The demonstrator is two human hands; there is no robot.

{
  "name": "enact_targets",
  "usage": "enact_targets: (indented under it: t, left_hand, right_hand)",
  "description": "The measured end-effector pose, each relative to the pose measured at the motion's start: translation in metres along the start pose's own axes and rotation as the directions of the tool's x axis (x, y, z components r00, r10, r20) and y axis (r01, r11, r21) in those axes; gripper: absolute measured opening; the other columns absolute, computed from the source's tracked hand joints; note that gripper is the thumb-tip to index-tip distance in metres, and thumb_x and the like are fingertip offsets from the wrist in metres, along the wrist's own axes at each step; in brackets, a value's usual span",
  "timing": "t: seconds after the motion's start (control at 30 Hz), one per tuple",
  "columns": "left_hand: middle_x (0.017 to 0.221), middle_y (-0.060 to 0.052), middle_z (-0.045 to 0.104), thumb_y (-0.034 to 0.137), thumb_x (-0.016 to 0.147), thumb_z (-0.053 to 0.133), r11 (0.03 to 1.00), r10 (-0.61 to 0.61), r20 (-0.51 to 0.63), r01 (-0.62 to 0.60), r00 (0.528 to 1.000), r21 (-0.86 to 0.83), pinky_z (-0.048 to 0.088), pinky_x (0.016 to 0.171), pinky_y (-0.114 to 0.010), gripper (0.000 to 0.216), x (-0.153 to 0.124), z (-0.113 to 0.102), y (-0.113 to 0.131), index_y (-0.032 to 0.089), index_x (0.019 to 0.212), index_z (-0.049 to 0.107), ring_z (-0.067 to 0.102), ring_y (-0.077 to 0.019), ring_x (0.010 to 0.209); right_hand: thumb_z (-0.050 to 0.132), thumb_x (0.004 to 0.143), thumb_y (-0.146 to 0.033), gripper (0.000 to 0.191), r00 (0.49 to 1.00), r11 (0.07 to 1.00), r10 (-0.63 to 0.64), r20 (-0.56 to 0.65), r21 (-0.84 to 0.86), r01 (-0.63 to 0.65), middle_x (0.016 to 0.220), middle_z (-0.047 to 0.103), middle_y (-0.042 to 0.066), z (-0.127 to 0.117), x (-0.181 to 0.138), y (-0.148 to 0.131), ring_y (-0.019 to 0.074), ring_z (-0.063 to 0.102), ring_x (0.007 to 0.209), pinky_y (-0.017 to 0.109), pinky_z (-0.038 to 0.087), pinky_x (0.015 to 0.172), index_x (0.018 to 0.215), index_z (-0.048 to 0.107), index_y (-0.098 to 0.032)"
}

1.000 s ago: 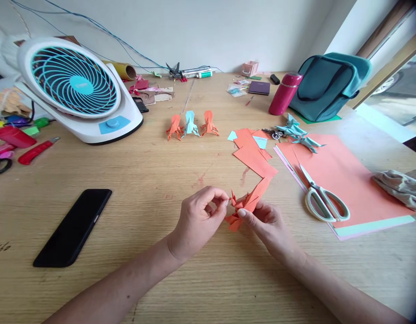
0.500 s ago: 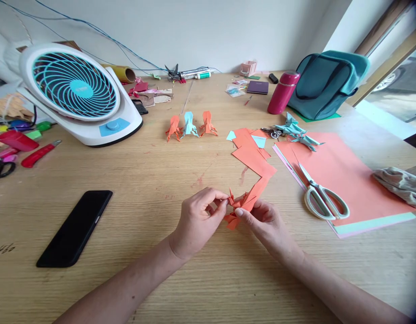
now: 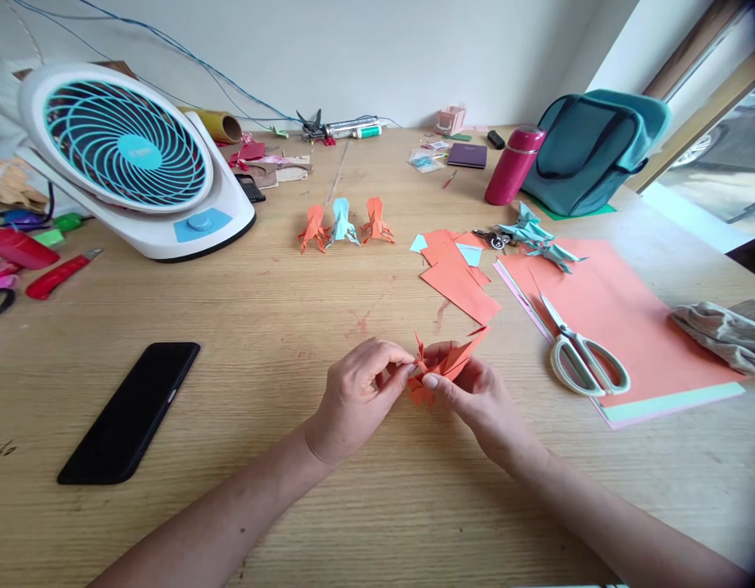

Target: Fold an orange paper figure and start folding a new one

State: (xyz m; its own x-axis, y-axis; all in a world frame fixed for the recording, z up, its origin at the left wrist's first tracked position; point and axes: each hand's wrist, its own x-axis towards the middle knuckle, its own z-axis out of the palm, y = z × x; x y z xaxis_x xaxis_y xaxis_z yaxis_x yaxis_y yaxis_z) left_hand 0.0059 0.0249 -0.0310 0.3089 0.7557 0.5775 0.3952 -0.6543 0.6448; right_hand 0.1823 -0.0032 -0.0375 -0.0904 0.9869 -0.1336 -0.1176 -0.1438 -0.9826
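Observation:
Above the near part of the table, both hands hold one orange origami figure (image 3: 454, 363) with several thin folded points. My left hand (image 3: 361, 392) pinches a slim point at the figure's left side between thumb and forefinger. Around the figure's right side my right hand (image 3: 481, 400) is closed, the thumb on the near face and the fingers partly hidden behind the paper. Farther off stand two orange origami figures (image 3: 375, 220) with a light blue origami figure (image 3: 342, 222) between them. Orange paper pieces (image 3: 459, 286) lie just beyond my hands.
White-handled scissors (image 3: 582, 359) rest on orange sheets (image 3: 634, 327) at the right, near blue-green folded figures (image 3: 552, 253). A black phone (image 3: 132, 412) lies left of my hands. Behind are a white fan (image 3: 199, 192), a pink flask (image 3: 515, 167) and a teal bag (image 3: 591, 155).
The orange figure has turned in my right hand, and its long flap now points more up and right. My left hand keeps its pinch. The view has shifted slightly.

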Motion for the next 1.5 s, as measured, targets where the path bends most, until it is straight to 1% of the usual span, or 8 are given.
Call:
enact_targets:
  t: [0.33, 0.53, 0.67, 0.93, 1.1, 1.27, 1.37, 1.5]
  left_hand:
    - [0.081, 0.001, 0.069, 0.003, 0.087, 0.061, 1.0, 0.01, -0.003, -0.01, 1.0, -0.011, 0.049, 0.061, -0.019, 0.015, -0.006, 0.002, 0.002, 0.018, 0.09, 0.063, 0.061, -0.008, 0.066]
    - [0.081, 0.0, 0.069, 0.003, 0.087, 0.06, 1.0, 0.007, -0.012, -0.007, 1.0, -0.017, 0.05, 0.062, -0.02, 0.015, -0.006, 0.002, 0.002, 0.018, 0.089, 0.063, 0.061, -0.0086, 0.068]
    - [0.079, 0.0, 0.068, 0.003, 0.087, 0.06, 1.0, 0.02, -0.012, -0.02, 1.0, 0.013, 0.05, 0.062, -0.021, 0.015, -0.007, 0.003, 0.002, 0.018, 0.089, 0.063, 0.062, -0.0096, 0.068]
    - [0.083, -0.003, 0.07, 0.002, 0.088, 0.058, 0.944, 0.232, 0.025, -0.231, 0.972, 0.237, 0.054, 0.074, -0.025, 0.016, -0.006, 0.003, -0.001, 0.017, 0.095, 0.061, 0.067, -0.0134, 0.078]
    - [0.081, -0.001, 0.069, 0.006, 0.09, 0.056, 0.933, 0.225, 0.03, -0.224, 0.974, 0.283, 0.055, 0.074, -0.024, 0.014, -0.004, 0.002, 0.001, 0.019, 0.094, 0.059, 0.067, -0.0134, 0.077]
    - [0.083, -0.003, 0.071, 0.006, 0.09, 0.054, 0.889, 0.279, 0.096, -0.295, 0.955, 0.351, 0.054, 0.076, -0.027, 0.015, -0.003, 0.001, 0.001, 0.02, 0.097, 0.057, 0.067, -0.0151, 0.077]
    - [0.081, -0.002, 0.07, 0.006, 0.089, 0.054, 0.89, 0.269, 0.084, -0.281, 0.959, 0.359, 0.054, 0.074, -0.027, 0.014, -0.002, 0.004, 0.001, 0.02, 0.093, 0.056, 0.066, -0.0148, 0.075]
    - [0.076, 0.0, 0.066, 0.006, 0.089, 0.054, 0.93, 0.195, 0.034, -0.196, 0.98, 0.311, 0.052, 0.068, -0.024, 0.015, -0.002, 0.007, 0.002, 0.021, 0.086, 0.053, 0.063, -0.0131, 0.072]
  right_hand:
    - [0.081, 0.075, -0.033, 0.025, 0.999, 0.998, 0.032, -0.009, 0.05, -0.032, 0.074, 0.057, -0.004, 0.003, 0.001, 0.003, 0.0119, 0.047, 0.07, 0.024, 0.038, 0.065, 0.083, 0.062, -0.02]
    - [0.079, 0.078, -0.036, 0.025, 0.999, 0.998, 0.03, 0.039, 0.05, -0.032, 0.081, 0.06, -0.001, 0.004, 0.004, 0.002, 0.0138, 0.051, 0.076, 0.026, 0.04, 0.07, 0.089, 0.063, -0.02]
    - [0.076, 0.082, -0.037, 0.021, 0.999, 0.999, 0.011, 0.049, 0.038, -0.013, 0.077, 0.058, -0.002, 0.004, 0.004, 0.002, 0.0133, 0.05, 0.074, 0.025, 0.04, 0.069, 0.087, 0.064, -0.02]
    - [0.078, 0.079, -0.034, 0.022, 0.999, 0.999, -0.008, 0.035, 0.05, 0.006, 0.073, 0.056, -0.003, 0.006, 0.005, 0.0, 0.0123, 0.048, 0.07, 0.024, 0.038, 0.066, 0.081, 0.062, -0.019]
    - [0.07, 0.085, -0.04, 0.024, 1.0, 1.0, -0.002, 0.013, 0.007, 0.002, 0.071, 0.054, -0.002, 0.007, 0.004, -0.003, 0.013, 0.048, 0.068, 0.026, 0.038, 0.064, 0.08, 0.059, -0.019]
    - [0.07, 0.085, -0.039, 0.026, 1.0, 0.999, -0.01, 0.001, 0.036, 0.009, 0.069, 0.052, -0.003, 0.008, 0.003, -0.002, 0.0125, 0.045, 0.065, 0.026, 0.036, 0.062, 0.077, 0.054, -0.02]
    - [0.071, 0.083, -0.04, 0.028, 1.0, 0.998, -0.017, -0.006, 0.053, 0.017, 0.068, 0.052, -0.003, 0.01, 0.003, -0.001, 0.0124, 0.045, 0.063, 0.026, 0.037, 0.062, 0.076, 0.053, -0.02]
    - [0.073, 0.082, -0.042, 0.03, 1.0, 0.997, -0.015, -0.019, 0.072, 0.016, 0.067, 0.052, -0.003, 0.012, 0.003, -0.003, 0.0122, 0.045, 0.062, 0.026, 0.038, 0.061, 0.075, 0.053, -0.02]
